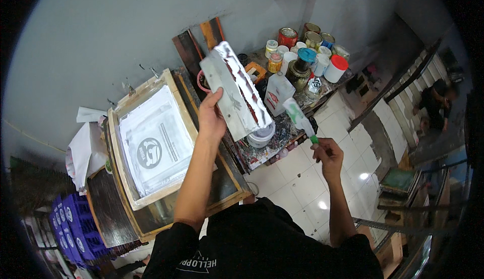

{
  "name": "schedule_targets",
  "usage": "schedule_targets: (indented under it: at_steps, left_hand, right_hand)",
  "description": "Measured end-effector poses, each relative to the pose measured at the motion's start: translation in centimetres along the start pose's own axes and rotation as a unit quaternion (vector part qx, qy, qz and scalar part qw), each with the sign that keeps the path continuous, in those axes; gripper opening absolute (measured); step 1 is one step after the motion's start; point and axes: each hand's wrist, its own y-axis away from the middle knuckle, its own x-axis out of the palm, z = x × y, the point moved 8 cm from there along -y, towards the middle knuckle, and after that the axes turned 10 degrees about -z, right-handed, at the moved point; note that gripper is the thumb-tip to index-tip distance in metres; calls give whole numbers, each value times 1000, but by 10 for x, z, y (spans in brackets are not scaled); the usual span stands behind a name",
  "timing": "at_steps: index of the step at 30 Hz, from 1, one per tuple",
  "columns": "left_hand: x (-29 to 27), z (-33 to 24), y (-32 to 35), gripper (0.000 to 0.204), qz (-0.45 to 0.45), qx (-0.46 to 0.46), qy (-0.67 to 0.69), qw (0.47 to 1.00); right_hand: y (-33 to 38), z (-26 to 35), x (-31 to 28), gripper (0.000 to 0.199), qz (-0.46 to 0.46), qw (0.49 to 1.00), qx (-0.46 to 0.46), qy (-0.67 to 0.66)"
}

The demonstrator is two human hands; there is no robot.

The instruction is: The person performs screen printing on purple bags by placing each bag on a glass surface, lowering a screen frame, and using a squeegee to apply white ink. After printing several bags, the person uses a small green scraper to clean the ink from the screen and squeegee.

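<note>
Gripping 2 tools above a screen-printing workspace, a person in a black shirt stretches both bare forearms up from the lower edge of the frame. The left hand (212,116), its forearm angled slightly right, is closed partway around a flat grey squeegee with a white-smeared, dark red edge (231,90); the thumb lies along the plate, which slants across the center of the frame. At right of center, the right hand (328,157) bends inward at the wrist, thumb and fingers pinched on the green handle of a spatula with a white-and-green-smeared blade (299,116), its tip pointing up and left.

At left of center lies a pale wooden-framed printing screen (181,102) bearing a dark round emblem. A round white plastic tub (261,136) sits near the squeegee's lower corner. Paint cans and jars, including a white jar with a red lid (336,68), crowd the paint-spattered bench (252,159) at upper right of center.
</note>
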Motion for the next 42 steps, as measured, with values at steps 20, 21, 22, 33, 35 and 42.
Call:
schedule_targets:
  at_steps: [20,21,22,33,35,42]
  left_hand:
    - [-4,-23,36,26,82,151,-173,970]
    - [-8,-21,36,25,81,152,-193,966]
    - [-11,-18,36,25,81,150,-195,966]
    - [-16,-8,48,26,90,144,-260,951]
    - [-17,-9,49,24,62,147,-242,957]
    - [-25,-29,35,30,-7,163,-134,977]
  right_hand:
    - [11,19,60,23,106,979,176,-10]
    - [10,25,63,23,106,979,173,-9]
    - [8,32,67,23,106,980,170,-7]
    - [-25,103,75,22,120,989,82,-35]
    - [-27,105,70,20,109,990,76,-39]
    - [15,29,41,18,61,992,82,74]
